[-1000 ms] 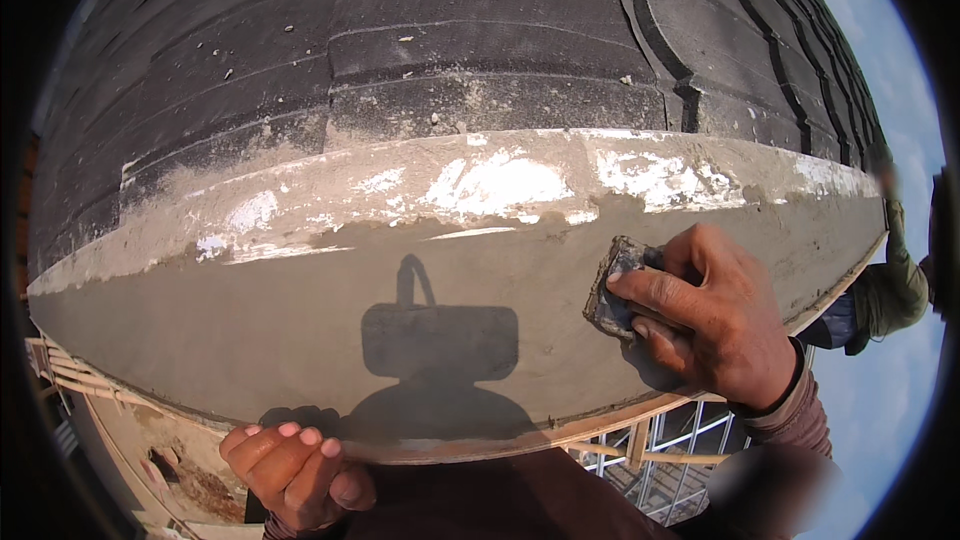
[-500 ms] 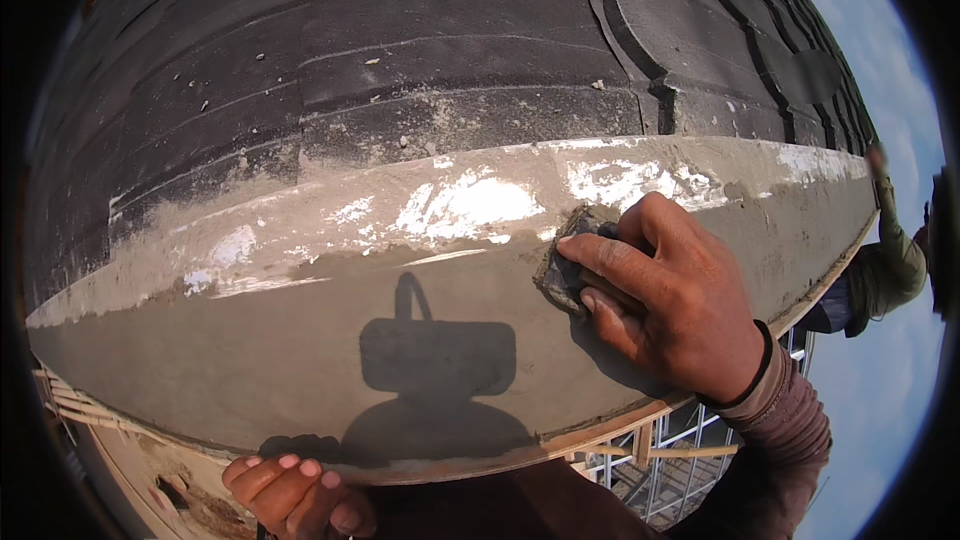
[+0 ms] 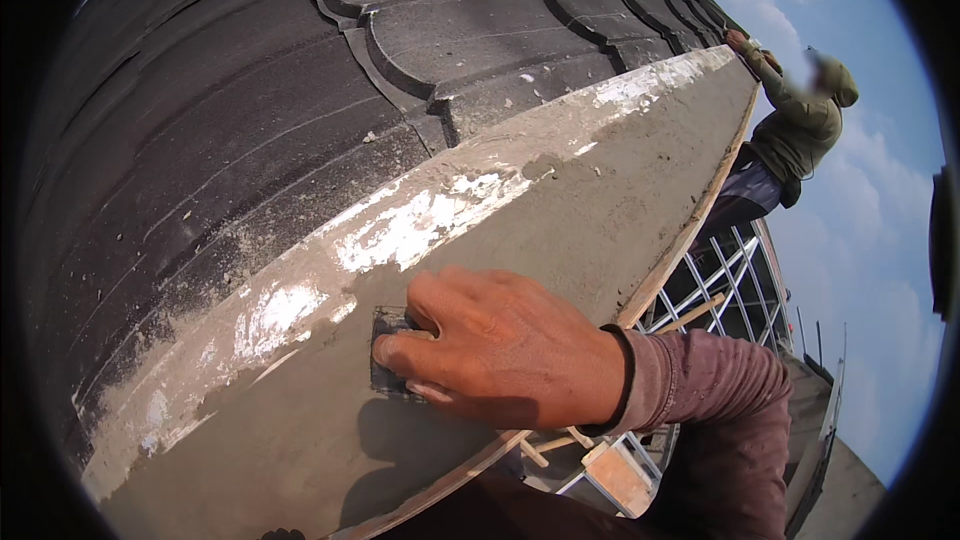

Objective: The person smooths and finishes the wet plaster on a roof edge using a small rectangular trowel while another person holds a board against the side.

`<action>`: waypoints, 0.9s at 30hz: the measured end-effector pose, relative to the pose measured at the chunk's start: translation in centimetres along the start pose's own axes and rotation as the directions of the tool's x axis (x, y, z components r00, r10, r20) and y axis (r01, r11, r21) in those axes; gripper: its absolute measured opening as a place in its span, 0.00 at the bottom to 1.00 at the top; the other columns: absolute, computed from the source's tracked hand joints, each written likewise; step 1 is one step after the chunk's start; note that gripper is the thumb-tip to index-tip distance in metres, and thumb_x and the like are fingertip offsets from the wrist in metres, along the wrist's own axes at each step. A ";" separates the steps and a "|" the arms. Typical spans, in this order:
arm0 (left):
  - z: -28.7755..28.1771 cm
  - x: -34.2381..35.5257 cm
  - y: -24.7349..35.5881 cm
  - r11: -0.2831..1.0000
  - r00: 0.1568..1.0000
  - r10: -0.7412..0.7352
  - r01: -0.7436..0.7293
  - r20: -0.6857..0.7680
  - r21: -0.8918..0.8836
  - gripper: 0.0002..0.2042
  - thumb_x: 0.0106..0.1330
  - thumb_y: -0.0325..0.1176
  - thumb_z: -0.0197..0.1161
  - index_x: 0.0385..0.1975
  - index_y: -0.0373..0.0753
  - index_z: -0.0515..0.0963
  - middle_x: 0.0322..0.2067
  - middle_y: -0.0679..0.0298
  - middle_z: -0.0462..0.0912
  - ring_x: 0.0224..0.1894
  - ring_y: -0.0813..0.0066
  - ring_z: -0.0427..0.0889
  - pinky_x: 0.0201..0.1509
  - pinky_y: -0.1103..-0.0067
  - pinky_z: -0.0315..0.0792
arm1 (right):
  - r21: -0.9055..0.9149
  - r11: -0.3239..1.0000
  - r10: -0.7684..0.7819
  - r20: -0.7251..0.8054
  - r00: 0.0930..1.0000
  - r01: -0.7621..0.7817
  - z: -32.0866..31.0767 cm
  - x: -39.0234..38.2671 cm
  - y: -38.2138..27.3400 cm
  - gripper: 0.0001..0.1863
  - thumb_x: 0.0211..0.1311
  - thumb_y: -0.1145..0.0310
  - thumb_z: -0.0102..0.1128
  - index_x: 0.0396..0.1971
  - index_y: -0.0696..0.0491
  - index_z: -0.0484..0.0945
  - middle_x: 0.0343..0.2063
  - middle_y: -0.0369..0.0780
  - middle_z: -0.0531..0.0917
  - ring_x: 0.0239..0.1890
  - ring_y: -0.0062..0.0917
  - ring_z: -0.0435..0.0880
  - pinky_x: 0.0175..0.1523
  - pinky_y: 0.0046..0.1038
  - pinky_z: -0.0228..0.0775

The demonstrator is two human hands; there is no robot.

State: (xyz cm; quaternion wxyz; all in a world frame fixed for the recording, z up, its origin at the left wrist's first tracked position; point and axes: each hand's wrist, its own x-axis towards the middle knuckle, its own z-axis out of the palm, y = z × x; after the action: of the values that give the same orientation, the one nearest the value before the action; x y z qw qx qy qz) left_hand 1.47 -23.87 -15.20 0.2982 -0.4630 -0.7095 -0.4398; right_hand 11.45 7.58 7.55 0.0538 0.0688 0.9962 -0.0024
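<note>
My right hand (image 3: 490, 345) is closed on a small dark rectangular float (image 3: 388, 324), pressed against grey wet mortar (image 3: 590, 210) on a long sloping ledge. Fingers and thumb cover most of the float; its dark plate shows at their left. The mortar lies smooth along the ledge's lower side. Above it runs a rougher, lighter strip with shiny white patches (image 3: 400, 225). My left hand is out of view.
Dark roof tiles (image 3: 470, 30) rise above the ledge, with crumbs scattered on them. A wooden board (image 3: 690, 235) edges its outer side. Below is metal framing (image 3: 715, 275). Another person (image 3: 800, 130) stands at the far end, hands at the ledge.
My view has swung toward the right, bringing the other person and the ledge's far end more into sight. My right hand still grips the float, now lower left in the picture. My left hand has gone out of view.
</note>
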 end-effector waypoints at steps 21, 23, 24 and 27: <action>0.3 1.9 -0.7 0.994 0.997 0.074 -0.076 -0.027 -0.082 0.13 0.74 0.37 0.62 0.38 0.31 0.81 0.34 0.53 0.83 0.27 0.59 0.79 0.30 0.66 0.71 | -0.126 0.886 0.395 -0.299 0.869 -0.446 -3.7 -4.9 6.5 0.16 0.62 0.67 0.69 0.50 0.53 0.87 0.35 0.44 0.76 0.36 0.39 0.81 0.43 0.38 0.74; 1.1 1.9 0.5 1.000 0.991 0.001 -0.003 -0.133 -0.017 0.12 0.75 0.37 0.62 0.38 0.32 0.81 0.34 0.53 0.83 0.27 0.60 0.79 0.29 0.67 0.71 | -0.084 0.880 0.434 -0.258 0.863 -0.468 -4.4 -5.8 6.7 0.16 0.63 0.67 0.68 0.50 0.52 0.87 0.36 0.44 0.77 0.38 0.40 0.82 0.44 0.38 0.75; 1.6 2.2 0.7 1.000 0.984 0.014 -0.011 -0.179 0.015 0.12 0.76 0.36 0.61 0.36 0.32 0.81 0.32 0.53 0.83 0.27 0.60 0.79 0.29 0.68 0.71 | -0.150 0.830 0.475 -0.316 0.821 -0.538 -4.8 -6.8 7.7 0.15 0.64 0.66 0.67 0.50 0.51 0.86 0.37 0.45 0.78 0.39 0.42 0.83 0.45 0.39 0.75; 2.6 3.1 0.8 0.997 0.958 0.041 -0.020 -0.282 0.078 0.13 0.77 0.36 0.60 0.34 0.32 0.82 0.30 0.55 0.83 0.27 0.61 0.79 0.29 0.69 0.72 | -0.155 0.717 0.558 -0.458 0.692 -0.680 -6.3 -9.6 13.0 0.13 0.66 0.64 0.65 0.47 0.51 0.85 0.37 0.48 0.81 0.40 0.47 0.84 0.46 0.44 0.76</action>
State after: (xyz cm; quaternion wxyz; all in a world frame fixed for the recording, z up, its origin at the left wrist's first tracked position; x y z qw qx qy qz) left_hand 0.95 -20.11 -13.45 0.4205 -0.3945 -0.6681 -0.4703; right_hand 22.04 19.22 14.85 -0.1319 0.3943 0.8900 0.1871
